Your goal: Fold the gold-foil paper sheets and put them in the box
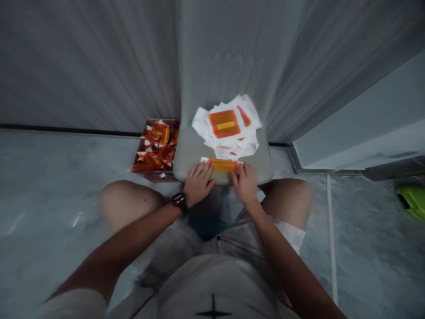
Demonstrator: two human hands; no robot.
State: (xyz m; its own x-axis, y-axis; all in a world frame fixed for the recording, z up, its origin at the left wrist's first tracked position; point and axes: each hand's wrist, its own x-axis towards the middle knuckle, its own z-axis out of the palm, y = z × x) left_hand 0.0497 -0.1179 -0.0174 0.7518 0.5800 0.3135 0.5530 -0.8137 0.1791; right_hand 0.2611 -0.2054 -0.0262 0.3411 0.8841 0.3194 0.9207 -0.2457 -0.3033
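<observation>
My left hand [198, 184] and my right hand [245, 184] hold the two ends of a folded white paper strip with orange print [223, 165], pressing it at the front edge of a grey seat [191, 153]. Just beyond the strip lies a loose stack of white sheets [226, 126], each printed with an orange square. The top sheet has a yellow band in the middle of its square. To the left of the seat stands a cardboard box [156, 120] filled with folded orange-and-white pieces [157, 144].
A black smartwatch [179, 202] sits on my left wrist. Grey draped fabric [86, 66] rises behind the seat and box. My knees [287, 199] lie below the seat above a pale marble floor [372, 239]. A green object [412, 201] sits at the right edge.
</observation>
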